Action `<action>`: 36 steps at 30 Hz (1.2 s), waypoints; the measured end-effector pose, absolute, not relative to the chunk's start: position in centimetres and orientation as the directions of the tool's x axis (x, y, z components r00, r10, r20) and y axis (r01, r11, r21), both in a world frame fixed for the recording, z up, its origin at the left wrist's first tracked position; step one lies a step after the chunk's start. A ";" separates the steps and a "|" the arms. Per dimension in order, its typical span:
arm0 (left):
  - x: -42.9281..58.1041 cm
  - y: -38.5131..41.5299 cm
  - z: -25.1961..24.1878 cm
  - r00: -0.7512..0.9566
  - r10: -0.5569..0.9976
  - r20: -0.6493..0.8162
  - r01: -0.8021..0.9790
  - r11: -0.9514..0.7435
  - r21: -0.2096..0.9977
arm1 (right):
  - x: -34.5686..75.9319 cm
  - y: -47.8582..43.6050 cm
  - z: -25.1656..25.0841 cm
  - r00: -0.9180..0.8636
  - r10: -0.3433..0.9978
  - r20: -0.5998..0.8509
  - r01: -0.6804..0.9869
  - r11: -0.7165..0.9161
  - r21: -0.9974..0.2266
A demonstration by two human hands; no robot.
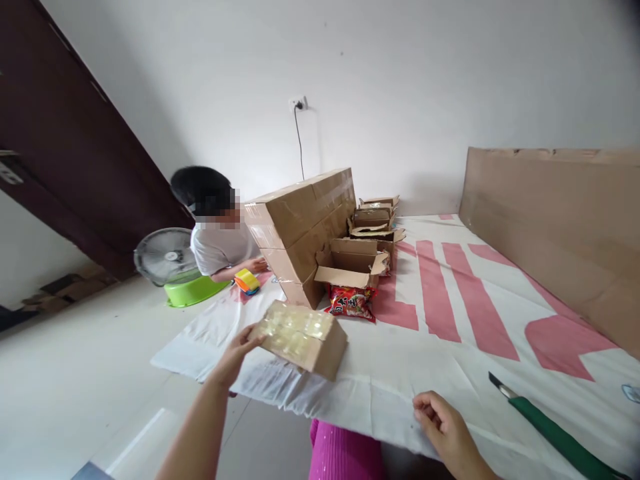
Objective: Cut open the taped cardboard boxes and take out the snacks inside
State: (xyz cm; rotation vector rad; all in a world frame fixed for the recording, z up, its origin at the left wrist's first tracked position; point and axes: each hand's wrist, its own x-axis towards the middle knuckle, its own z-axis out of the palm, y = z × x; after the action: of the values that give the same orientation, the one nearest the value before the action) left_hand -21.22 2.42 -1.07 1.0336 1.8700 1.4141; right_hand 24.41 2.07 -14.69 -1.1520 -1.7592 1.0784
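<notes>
My left hand (239,352) grips the left end of a small cardboard box (326,350), which tilts over the table's near edge. Strips of shiny tape cover its top. My right hand (443,427) rests on the white cloth with its fingers curled in, and nothing shows in them. To the right of that hand lies a utility knife (550,430) with a green handle and a dark blade. Just behind the held box, a red food packet (353,303) lies against an open cardboard box (345,275).
More open boxes (375,217) line up behind, beside a stack of taped cartons (305,233). A person (220,247) sits at the left near a yellow tape roll (246,281). A fan (170,257) and a green basin (193,290) stand beyond. A large cardboard panel (555,227) borders the right.
</notes>
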 end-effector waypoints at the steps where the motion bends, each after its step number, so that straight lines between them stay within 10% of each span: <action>1: -19.1 2.2 -1.8 -0.497 0.868 0.012 0.231 0.119 0.966 | 24.2 1.9 -14.6 -0.306 0.942 0.135 0.284 0.226 -0.932; 9: -0.5 2.1 -6.5 -0.212 0.972 0.104 0.155 -0.071 0.985 | 25.8 1.6 -11.9 -0.007 0.949 0.315 0.167 0.312 -0.935; 17: 5.2 2.5 -7.2 -0.062 0.988 0.143 0.153 -0.132 0.979 | 34.4 0.8 -13.5 0.210 0.901 0.379 0.402 0.274 -0.874; 22: 5.7 1.3 -5.4 0.022 0.769 0.639 0.619 -0.513 0.595 | 39.4 2.1 -13.3 0.189 0.840 0.509 0.748 0.213 -0.629; 26: 7.3 0.5 -3.9 0.331 0.664 0.670 0.652 -0.675 0.346 | 41.8 3.4 -14.5 0.101 0.902 0.421 0.955 0.032 -0.296; 36: 6.2 3.7 -4.6 -0.096 0.852 0.514 0.727 -0.293 0.621 | 41.8 3.0 -16.6 0.027 0.925 0.379 0.993 0.018 -0.113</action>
State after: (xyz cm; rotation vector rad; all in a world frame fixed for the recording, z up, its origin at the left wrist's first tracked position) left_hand 6.18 3.67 -4.58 2.0118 1.7763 1.3436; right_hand 41.77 2.98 -16.58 -1.9642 -1.9549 -0.2734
